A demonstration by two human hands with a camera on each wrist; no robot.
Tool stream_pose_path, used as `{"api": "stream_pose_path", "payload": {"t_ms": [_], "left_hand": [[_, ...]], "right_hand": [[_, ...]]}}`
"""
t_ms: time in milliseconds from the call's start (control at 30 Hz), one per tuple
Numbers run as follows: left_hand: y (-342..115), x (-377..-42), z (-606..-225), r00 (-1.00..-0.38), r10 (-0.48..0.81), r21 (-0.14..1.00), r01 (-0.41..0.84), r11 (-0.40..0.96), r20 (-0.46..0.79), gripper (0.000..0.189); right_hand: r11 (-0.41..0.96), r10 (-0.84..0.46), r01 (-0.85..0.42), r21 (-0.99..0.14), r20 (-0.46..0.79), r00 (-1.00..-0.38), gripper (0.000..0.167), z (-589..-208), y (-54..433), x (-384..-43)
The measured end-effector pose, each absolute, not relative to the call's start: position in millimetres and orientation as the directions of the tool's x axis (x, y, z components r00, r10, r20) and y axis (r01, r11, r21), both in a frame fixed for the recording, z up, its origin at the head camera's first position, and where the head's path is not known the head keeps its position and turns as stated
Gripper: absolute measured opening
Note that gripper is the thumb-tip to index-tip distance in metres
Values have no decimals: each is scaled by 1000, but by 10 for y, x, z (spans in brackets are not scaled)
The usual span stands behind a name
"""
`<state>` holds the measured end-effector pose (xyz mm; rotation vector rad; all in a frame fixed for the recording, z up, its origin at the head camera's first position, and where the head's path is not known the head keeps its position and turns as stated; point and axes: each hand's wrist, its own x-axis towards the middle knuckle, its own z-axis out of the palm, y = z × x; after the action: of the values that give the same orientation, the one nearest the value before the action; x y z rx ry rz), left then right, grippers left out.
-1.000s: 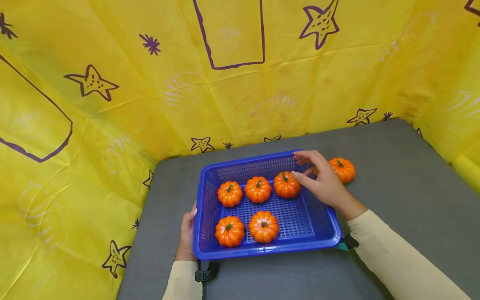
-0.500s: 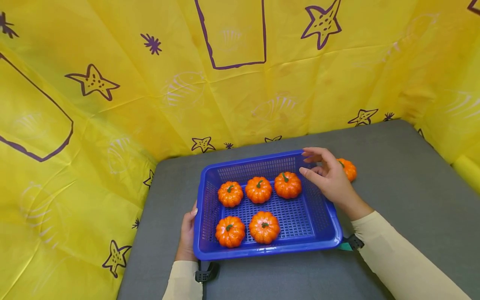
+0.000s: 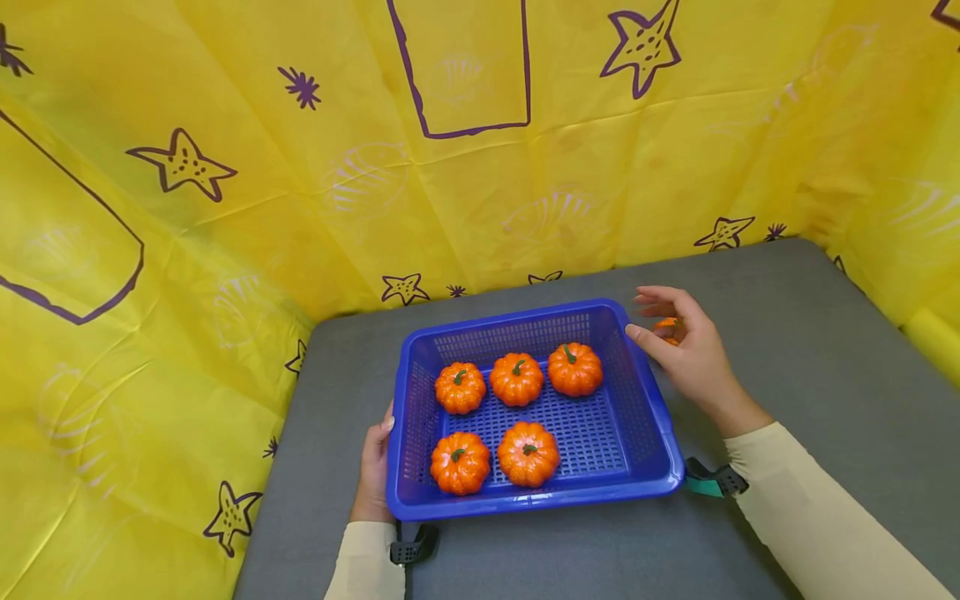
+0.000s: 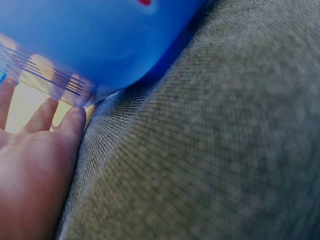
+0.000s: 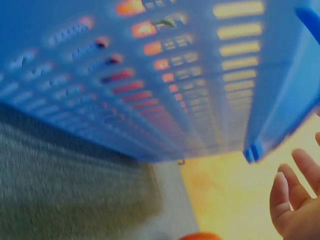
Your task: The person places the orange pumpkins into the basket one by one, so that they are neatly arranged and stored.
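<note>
A blue plastic basket with slotted walls stands on the grey table, holding several small orange pumpkins with green stems. Along its left outer side, my left hand rests against the wall; in the left wrist view the left fingertips touch the slats. My right hand is just outside the basket's right rim, fingers loosely bent and nothing gripped. Behind those fingers another pumpkin lies on the table, mostly hidden. The right wrist view shows the basket's slotted wall close up, with the right fingers beside it.
Grey cloth covers the table. A yellow curtain with purple starfish drawings hangs behind the table and along both sides. Inside the basket, the pumpkins sit in a back row and a front row.
My right hand has moved rightward from over the basket, past its rim, and now covers most of the pumpkin outside. The left hand, basket and pumpkins inside have stayed put.
</note>
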<state>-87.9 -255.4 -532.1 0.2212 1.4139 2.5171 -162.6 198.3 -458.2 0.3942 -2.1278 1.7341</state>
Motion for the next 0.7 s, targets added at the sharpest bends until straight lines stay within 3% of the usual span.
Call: {"api": "stream_pose_path", "payload": {"t_ms": [333, 700], "left_hand": [[-2533, -843, -5275, -967, 248, 875, -168, -453, -57, 64], [-2540, -870, -5308, -965, 259, 871, -153, -467, -31, 64]], "right_hand": [[275, 88, -369, -888, 406, -910, 56, -4645, 2230, -1666], [370, 124, -347, -862, 416, -901, 55, -4753, 2419, -1660]]}}
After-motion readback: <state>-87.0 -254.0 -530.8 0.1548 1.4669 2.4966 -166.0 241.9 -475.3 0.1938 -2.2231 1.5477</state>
